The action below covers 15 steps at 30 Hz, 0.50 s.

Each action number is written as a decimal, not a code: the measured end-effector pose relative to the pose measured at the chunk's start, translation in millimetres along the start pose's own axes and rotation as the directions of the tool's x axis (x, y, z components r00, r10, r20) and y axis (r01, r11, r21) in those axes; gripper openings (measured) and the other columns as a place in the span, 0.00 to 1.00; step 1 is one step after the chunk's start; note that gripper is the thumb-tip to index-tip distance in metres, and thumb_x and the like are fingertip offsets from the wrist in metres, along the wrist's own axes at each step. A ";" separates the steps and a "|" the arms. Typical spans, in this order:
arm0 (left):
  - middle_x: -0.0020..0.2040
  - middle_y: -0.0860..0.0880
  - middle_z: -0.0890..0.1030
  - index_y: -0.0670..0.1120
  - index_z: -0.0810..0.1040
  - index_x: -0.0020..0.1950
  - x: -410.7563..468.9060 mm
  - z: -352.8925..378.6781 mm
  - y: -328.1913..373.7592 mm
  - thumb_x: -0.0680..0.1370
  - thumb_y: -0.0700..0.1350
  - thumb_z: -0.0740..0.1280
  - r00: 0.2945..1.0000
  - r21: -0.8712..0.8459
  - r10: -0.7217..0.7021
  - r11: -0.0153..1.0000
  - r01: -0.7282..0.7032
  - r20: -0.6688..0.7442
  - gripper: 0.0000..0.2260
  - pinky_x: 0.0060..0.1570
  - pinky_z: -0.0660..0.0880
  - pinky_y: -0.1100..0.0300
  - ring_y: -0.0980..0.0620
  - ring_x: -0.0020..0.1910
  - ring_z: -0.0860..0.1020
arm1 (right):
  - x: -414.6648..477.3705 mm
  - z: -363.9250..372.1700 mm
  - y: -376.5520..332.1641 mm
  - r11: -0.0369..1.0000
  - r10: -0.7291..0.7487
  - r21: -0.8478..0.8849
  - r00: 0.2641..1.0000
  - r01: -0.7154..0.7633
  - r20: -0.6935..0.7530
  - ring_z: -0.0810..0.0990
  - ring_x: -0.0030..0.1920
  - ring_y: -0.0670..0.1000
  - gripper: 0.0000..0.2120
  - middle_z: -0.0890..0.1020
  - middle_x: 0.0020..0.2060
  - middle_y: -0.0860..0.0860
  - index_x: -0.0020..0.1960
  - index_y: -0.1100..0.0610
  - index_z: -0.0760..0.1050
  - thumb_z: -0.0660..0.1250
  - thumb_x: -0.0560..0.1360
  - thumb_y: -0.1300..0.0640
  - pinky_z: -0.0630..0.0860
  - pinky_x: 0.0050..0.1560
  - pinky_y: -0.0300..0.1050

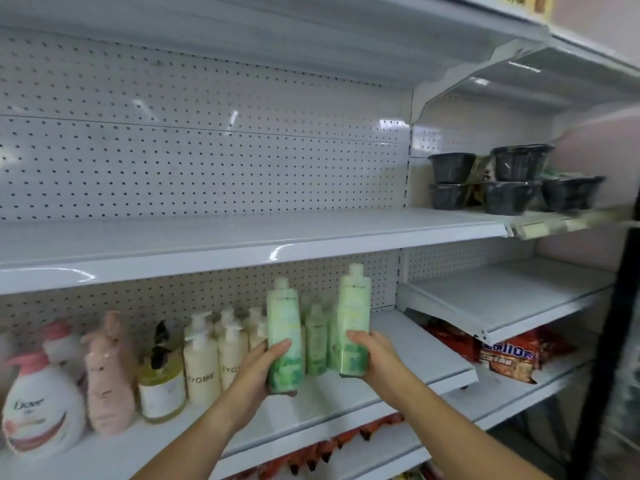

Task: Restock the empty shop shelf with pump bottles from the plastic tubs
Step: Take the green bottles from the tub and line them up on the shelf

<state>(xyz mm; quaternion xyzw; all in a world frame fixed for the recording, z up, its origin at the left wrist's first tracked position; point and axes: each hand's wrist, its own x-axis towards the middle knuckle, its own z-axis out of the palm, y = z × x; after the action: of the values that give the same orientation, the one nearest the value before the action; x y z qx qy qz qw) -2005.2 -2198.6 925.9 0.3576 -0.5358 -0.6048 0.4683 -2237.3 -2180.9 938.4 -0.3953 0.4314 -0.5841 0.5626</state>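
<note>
Left green bottle (285, 327) is gripped low on its body by my left hand (266, 365), right green bottle (353, 313) by my right hand (374, 355) — both upright, over the front of the shelf (415, 351). Behind them I see other green bottles (316, 337) standing on it, beside cream bottles (201, 362).

Two tall green bottles (285, 336) (354, 323), upright, held above the lower shelf (398, 362).

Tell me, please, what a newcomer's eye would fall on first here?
At centre, the left hand grips the left green bottle and the right hand the right green bottle, both before the lower shelf. Cream, pink and white pump bottles line that shelf to the left; stacked black bowls sit upper right.
</note>
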 end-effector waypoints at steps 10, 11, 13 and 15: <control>0.61 0.46 0.84 0.50 0.71 0.70 34.7 76.2 -29.1 0.62 0.51 0.83 0.992 0.037 0.054 0.998 -0.050 -0.118 0.40 0.56 0.80 0.37 0.42 0.57 0.84 | 23.9 -99.7 -22.7 0.996 -0.046 -0.074 0.995 0.052 0.087 0.84 0.55 0.58 0.25 0.82 0.57 0.57 0.64 0.57 0.72 0.76 0.71 0.66 0.82 0.54 0.58; 0.61 0.46 0.83 0.52 0.70 0.69 37.3 83.0 -32.5 0.60 0.51 0.84 0.988 0.042 0.052 0.998 -0.046 -0.145 0.41 0.55 0.80 0.36 0.42 0.57 0.84 | 27.2 -108.6 -26.1 0.995 -0.040 -0.082 0.993 0.049 0.108 0.84 0.55 0.59 0.26 0.82 0.58 0.58 0.64 0.57 0.72 0.77 0.69 0.65 0.82 0.54 0.59; 0.61 0.47 0.83 0.53 0.71 0.67 42.1 97.9 -38.3 0.59 0.52 0.84 0.982 0.072 0.048 0.997 -0.035 -0.183 0.40 0.54 0.80 0.34 0.41 0.56 0.84 | 35.0 -127.5 -31.1 0.995 -0.021 -0.094 0.987 0.036 0.157 0.84 0.55 0.58 0.27 0.82 0.58 0.57 0.64 0.57 0.72 0.78 0.68 0.64 0.82 0.53 0.58; 0.60 0.46 0.83 0.52 0.72 0.66 45.6 108.3 -41.7 0.58 0.52 0.84 0.975 0.083 0.066 0.995 -0.049 -0.212 0.39 0.53 0.80 0.34 0.41 0.56 0.84 | 42.8 -139.6 -35.2 0.993 -0.008 -0.116 0.980 0.031 0.198 0.84 0.55 0.57 0.26 0.82 0.58 0.56 0.63 0.57 0.72 0.78 0.69 0.65 0.82 0.51 0.57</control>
<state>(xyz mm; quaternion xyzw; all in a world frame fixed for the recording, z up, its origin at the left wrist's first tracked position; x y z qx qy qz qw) -2128.0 -2208.6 906.5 0.4228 -0.5154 -0.5277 0.5265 -2383.0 -2215.5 926.8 -0.4883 0.4035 -0.5207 0.5723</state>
